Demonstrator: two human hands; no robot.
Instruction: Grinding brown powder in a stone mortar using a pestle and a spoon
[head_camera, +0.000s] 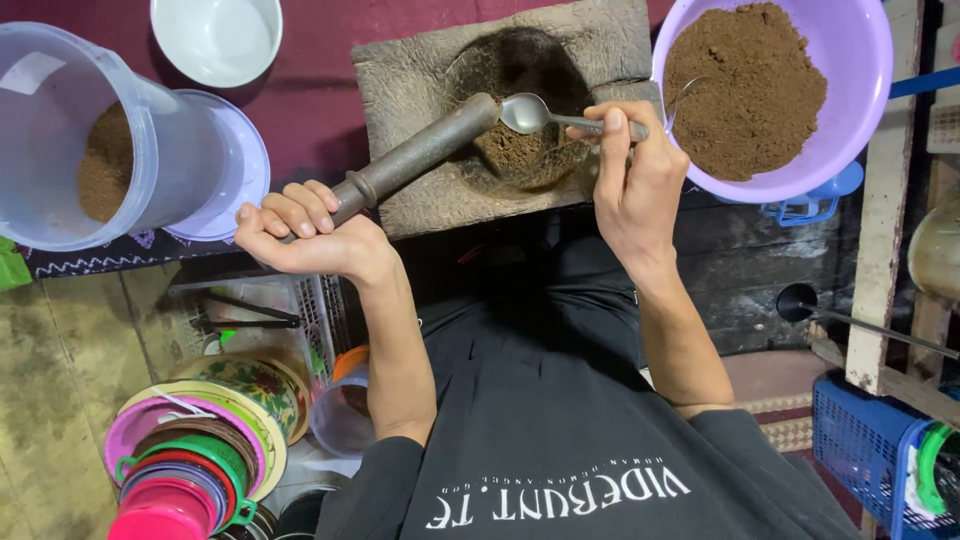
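Two hands: yours, both closed.
Left hand (300, 235): gripping pestle (415, 158), tip inside mortar (500, 110) hollow.
Right hand (630, 170): pinching spoon (545, 117) over the hollow.
Edges: purple bowl (860, 60) touches mortar's right edge; clear jug (60, 130) well apart, left.

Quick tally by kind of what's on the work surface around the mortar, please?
Stone mortar: 1
Pestle, in left hand: 1
Metal spoon, in right hand: 1
Purple bowl of brown powder: 1
White bowl: 1
Clear jug: 1
Total: 6

I see a maroon cloth (310, 90) at top, worn tan floor (60, 380) at left, dark wooden planks (740, 270) and a pale wooden post (885, 200) at right.
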